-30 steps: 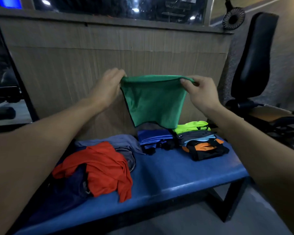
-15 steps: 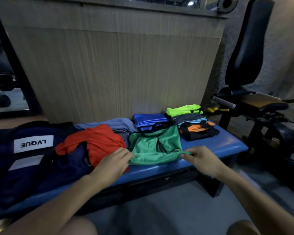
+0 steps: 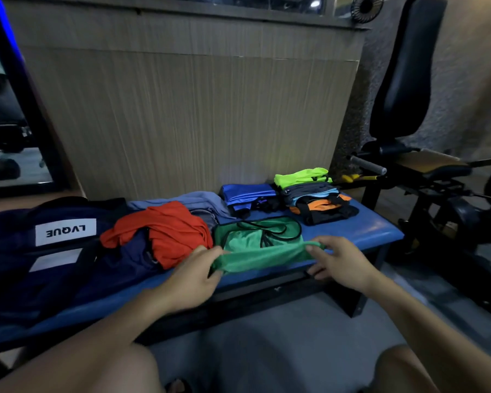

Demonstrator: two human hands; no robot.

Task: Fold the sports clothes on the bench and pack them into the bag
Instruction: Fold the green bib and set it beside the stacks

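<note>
Green shorts with black trim lie on the blue bench near its front edge. My left hand pinches the waistband's left end, and my right hand pinches its right end. A crumpled red shirt lies left of the shorts on a dark navy garment. A grey-blue garment lies behind it. The navy bag with a white "LVQUE" label sits at the bench's left end. Folded blue clothes and a folded stack topped in neon yellow stand at the back right.
A wood-panelled wall rises right behind the bench. A black gym machine with a padded seat stands close to the bench's right end. Grey floor and my knees are below.
The green shorts were held up in the air a second ago; both hands have lowered them onto the bench and now hold the waistband near the front edge.
</note>
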